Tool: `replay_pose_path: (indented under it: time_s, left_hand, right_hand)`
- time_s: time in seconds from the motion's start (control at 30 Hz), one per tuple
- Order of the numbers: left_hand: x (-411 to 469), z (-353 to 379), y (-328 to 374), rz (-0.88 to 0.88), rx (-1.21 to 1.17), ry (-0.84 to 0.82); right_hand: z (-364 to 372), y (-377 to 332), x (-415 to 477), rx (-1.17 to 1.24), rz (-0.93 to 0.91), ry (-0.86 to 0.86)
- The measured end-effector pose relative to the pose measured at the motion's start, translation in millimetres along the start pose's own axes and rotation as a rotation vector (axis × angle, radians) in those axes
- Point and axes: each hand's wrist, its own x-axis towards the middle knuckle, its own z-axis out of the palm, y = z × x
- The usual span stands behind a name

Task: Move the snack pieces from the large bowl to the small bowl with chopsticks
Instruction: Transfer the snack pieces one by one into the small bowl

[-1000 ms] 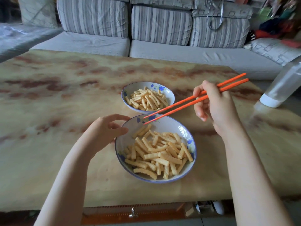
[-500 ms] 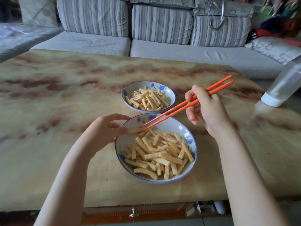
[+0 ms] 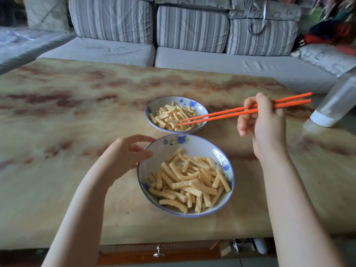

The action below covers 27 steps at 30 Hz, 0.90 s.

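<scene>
Looks like the drop-off half of the cycle to me. The right hand (image 3: 265, 128) is gripping the pair of long orange chopsticks (image 3: 231, 112) toward their back ends, and the tips sit just above the pile of pale yellow ridged snack sticks (image 3: 171, 116) in the small, shallow white bowl with blue flowers (image 3: 161, 103) on the far side. There's only a narrow gap between the tips, and honestly I can't tell if a piece is pinched in there or not. If one is, I'd bring the tips right down onto the pile near the middle before easing them apart, because that small bowl is shallow and pretty loaded, so anything dropped from height could skip over the rim onto the marbled tan table (image 3: 77, 112). Open just a touch, no flicking. Most of the snack sticks (image 3: 192, 182) are in the large white blue-flowered bowl (image 3: 163, 151) on the near side, which touches or nearly touches the small one. The left hand (image 3: 123, 158) is curled against the large bowl at its left rim, thumb and fingers on the edge, which is smart for steadying it. For the next pick, I'd grab a top stick across its middle and squeeze gently, since they look brittle.
</scene>
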Motion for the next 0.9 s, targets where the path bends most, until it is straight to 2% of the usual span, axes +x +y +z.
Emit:
replay_pose_path:
  time_s: [0.2,0.33,0.7,0.9]
  left_hand:
    - [0,0,0,0.002,-0.009,-0.004]
    - [-1,0,1,0.006,-0.01,-0.008]
    - [-1,-1,2,0.008,0.006,-0.006]
    - [-1,0,0,0.005,-0.005,0.002]
  right_hand:
    - [8,8,3,0.047,-0.041,0.149]
    - [13,17,5,0.067,-0.057,0.167]
    - [4,16,4,-0.003,-0.05,0.092]
    - [-11,0,4,-0.094,0.005,-0.129]
